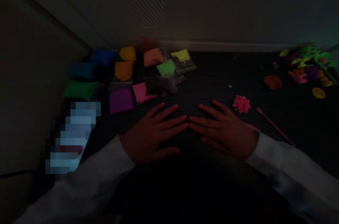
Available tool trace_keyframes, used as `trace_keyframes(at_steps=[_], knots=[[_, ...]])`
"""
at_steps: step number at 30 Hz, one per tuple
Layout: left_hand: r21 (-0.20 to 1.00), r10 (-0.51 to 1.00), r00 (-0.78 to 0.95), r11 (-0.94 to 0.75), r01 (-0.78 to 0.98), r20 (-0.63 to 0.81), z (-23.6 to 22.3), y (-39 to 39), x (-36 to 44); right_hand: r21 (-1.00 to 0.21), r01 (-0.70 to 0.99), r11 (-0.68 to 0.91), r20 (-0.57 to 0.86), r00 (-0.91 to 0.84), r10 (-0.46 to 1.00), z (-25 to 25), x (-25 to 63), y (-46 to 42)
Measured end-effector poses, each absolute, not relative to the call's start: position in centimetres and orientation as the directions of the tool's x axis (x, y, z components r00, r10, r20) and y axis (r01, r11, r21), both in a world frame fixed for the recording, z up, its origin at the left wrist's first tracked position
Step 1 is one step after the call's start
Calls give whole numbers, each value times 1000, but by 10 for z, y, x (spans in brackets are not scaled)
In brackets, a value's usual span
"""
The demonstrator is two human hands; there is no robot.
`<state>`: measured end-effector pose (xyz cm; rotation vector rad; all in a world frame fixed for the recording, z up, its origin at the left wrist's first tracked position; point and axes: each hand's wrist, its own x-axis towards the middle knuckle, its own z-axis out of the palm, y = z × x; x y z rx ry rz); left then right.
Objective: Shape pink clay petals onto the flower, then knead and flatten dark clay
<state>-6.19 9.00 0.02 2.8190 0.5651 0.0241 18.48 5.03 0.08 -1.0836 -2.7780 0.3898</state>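
Both hands lie palm down on a dark ridged table (209,79), fingers spread, fingertips of the two nearly meeting. Nothing is in my left hand (156,134); nearest to it are a pink clay packet (141,92) and a purple one (121,100). My right hand (225,130) also holds nothing. Just beyond it sits a pink clay flower (241,104) with ruffled petals. A thin pink stick-like tool (277,127) lies to the right of that hand. Part of a pink item (252,126) shows from behind the right wrist, its shape mostly hidden.
Bagged clay in several colours, including green (81,90), blue (104,56) and orange (124,70), fills the back left. A lit, blurred-out screen (76,128) is beside my left forearm. Small coloured clay pieces (314,65) and a reddish lump (272,82) occupy the back right, before a wall.
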Motion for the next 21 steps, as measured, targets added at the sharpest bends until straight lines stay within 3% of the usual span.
trace_keyframes(at_steps=[12, 17, 21], knots=[[323, 387, 921, -868, 378, -38, -1, 92, -63, -278, 648, 709, 25, -733, 679, 0, 188, 51], [369, 430, 903, -838, 401, -6, 1, 90, -64, -297, 667, 683, 93, -692, 716, 2, 189, 48], [330, 470, 883, -831, 448, -14, 0, 89, -58, -293, 671, 681, 103, -686, 720, 2, 185, 47]])
